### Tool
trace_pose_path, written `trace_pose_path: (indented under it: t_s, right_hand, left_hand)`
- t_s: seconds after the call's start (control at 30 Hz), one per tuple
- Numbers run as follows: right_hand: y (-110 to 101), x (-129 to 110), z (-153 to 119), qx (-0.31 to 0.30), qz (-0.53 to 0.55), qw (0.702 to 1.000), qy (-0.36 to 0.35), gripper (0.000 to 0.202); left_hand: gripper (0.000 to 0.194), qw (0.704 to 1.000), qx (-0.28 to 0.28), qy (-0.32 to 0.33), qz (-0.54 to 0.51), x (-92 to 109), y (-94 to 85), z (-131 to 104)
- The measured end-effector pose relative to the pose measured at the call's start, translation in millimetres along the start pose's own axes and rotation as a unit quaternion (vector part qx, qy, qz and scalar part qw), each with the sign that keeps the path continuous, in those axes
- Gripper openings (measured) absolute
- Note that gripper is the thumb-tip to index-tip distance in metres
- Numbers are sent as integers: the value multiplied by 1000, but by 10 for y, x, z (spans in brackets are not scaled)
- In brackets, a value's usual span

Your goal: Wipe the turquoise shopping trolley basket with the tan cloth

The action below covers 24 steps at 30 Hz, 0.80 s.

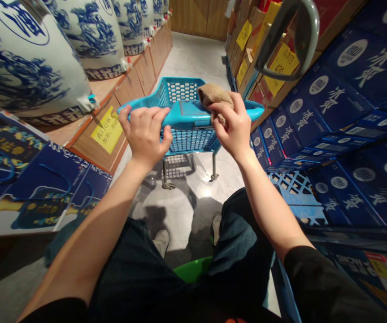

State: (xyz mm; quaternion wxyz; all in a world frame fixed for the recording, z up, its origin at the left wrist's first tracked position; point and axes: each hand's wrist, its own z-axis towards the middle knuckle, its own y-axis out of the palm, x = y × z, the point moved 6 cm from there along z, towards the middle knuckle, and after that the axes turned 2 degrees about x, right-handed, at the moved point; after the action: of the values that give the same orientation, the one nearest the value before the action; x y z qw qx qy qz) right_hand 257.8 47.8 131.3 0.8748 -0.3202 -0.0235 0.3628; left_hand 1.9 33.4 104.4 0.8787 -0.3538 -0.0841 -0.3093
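Note:
A blue plastic shopping cart [186,115] stands in front of me, its handle bar towards me and its mesh basket beyond. My left hand [146,130] is closed over the left part of the handle, fingers on top and thumb below. In my right hand [232,123] is a brown cloth [213,95], bunched and pressed on the right part of the handle. Part of the cloth hangs down between thumb and fingers. Beneath the basket show thin metal legs with casters on the floor.
Large blue-and-white porcelain jars [92,38] with taps line a wooden cabinet [136,83] on the left. Stacked blue boxes [334,98] fill the right side. A grey loop handle [309,40] rises at upper right. Between my legs is something green [193,269]. Pale floor [193,49] leads ahead.

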Motion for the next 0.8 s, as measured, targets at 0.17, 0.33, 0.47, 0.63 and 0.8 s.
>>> trace_pose_path:
  t_s: [0.17,0.33,0.47,0.63,0.8]
  right_hand:
    - [-4,43,-40,36,-2,998,46,27]
    - [59,-280,-29,-34,0,999,-19,32]
    - [-45,-53,11,-11,-11,1000,-8,29]
    - [-41,48,-30,16,-18,999,38,29]
    - [18,-229,-36,-25,13,1000,-6,35]
  left_hand:
    - [54,1000,2,11,15,90,24,-19]
    - [57,1000,0,8,25,-17,80,10]
    - [55,1000,4,23,16,16,22,-3]
    - [52,1000,2,17,-19,90,-2,-30]
    - [54,1000,-13,4,-17,-21,50,13]
